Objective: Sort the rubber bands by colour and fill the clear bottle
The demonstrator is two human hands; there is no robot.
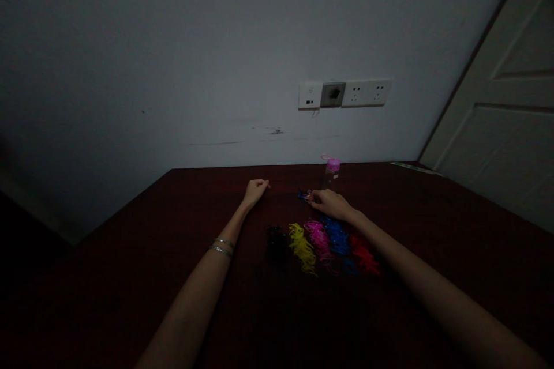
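Very dim and grainy; pale wall (pixel 234 57) faintly lit, worktop (pixel 142 207) sunk in shadow, corners darkest.

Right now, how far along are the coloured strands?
Looks mostly done: black pile, yellow pile, pink pile, blue pile and red pile lie side by side. In hand: right hand is at the small mixed bunch by the bottle; left hand may pinch an orange bit, too small to tell. Left: that mixed bunch.
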